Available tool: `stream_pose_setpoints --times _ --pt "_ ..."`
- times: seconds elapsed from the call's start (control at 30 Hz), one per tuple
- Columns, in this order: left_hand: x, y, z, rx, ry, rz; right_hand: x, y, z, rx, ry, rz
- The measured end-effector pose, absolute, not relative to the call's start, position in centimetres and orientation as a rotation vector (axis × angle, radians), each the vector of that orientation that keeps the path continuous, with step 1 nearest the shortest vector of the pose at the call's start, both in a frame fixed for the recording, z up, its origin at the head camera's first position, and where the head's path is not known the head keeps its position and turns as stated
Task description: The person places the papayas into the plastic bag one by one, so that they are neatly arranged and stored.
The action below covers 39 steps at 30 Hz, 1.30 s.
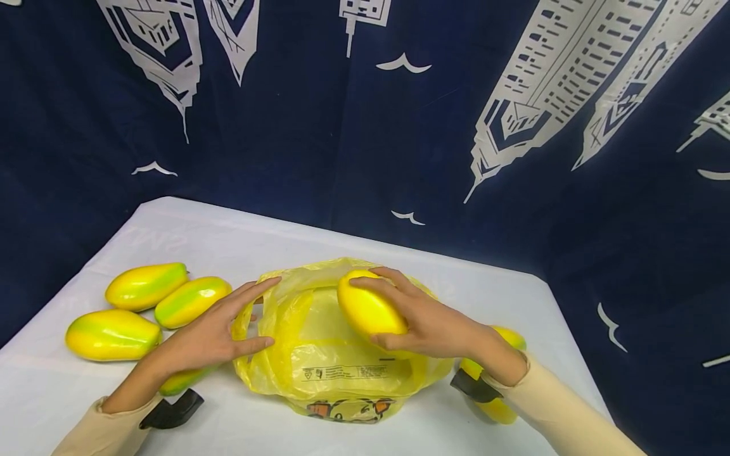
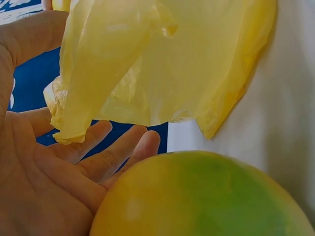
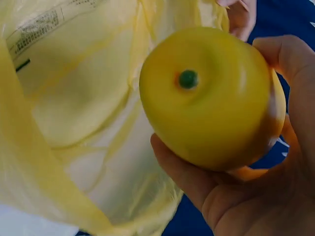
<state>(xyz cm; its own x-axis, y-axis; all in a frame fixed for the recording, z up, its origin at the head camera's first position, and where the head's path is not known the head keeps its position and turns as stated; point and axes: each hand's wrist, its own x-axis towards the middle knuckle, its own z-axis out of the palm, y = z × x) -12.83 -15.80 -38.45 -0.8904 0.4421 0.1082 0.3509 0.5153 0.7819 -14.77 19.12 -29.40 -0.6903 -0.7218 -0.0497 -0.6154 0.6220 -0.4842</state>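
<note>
In our right hand (image 1: 419, 316) we hold a smooth yellow fruit (image 1: 371, 307), thumb on one side and fingers curled over the other; the right wrist view shows the dark green nub at its end. It sits between our two hands, nearer the right, over the mouth of a thin yellow bag (image 1: 325, 354). We cannot tell how far, if at all, it is below the rim.

Our left hand (image 1: 213, 332) is spread wide at the bag's left edge, its thumb well apart from the long, loose fingers. Part of the bag hangs between thumb and fingers, and we see no pinch on it. The bag stands open between the hands, small print on its inner wall and a cartoon figure low on the side nearest us.

Left of our left hand, three yellow-green fruits (image 1: 147, 286) lie close together on the white-covered bench (image 1: 228, 247). Another fruit (image 1: 182, 380) lies under the left wrist, partly hidden. Beneath the right wrist more fruit (image 1: 497, 410) shows, its number unclear behind the forearm. We wear a black band (image 1: 172, 410) at each wrist. Beyond both hands hangs a dark blue cloth (image 1: 296, 145) with white buildings and birds.
</note>
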Motion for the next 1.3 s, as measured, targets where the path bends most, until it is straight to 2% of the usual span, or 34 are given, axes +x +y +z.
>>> stream_pose_setpoints --times 0.47,0.83,1.3 --pt "-12.8 -15.7 -38.2 0.683 2.650 1.311 -15.8 16.1 -31.8 -1.193 2.387 -0.533" --pt "-12.8 -15.7 -38.4 0.681 2.634 1.324 -16.0 14.1 -33.7 -1.123 2.277 -0.409" --pt "-12.9 -15.9 -38.5 0.709 2.644 1.321 -16.4 12.9 -34.4 -1.241 2.224 -0.438"
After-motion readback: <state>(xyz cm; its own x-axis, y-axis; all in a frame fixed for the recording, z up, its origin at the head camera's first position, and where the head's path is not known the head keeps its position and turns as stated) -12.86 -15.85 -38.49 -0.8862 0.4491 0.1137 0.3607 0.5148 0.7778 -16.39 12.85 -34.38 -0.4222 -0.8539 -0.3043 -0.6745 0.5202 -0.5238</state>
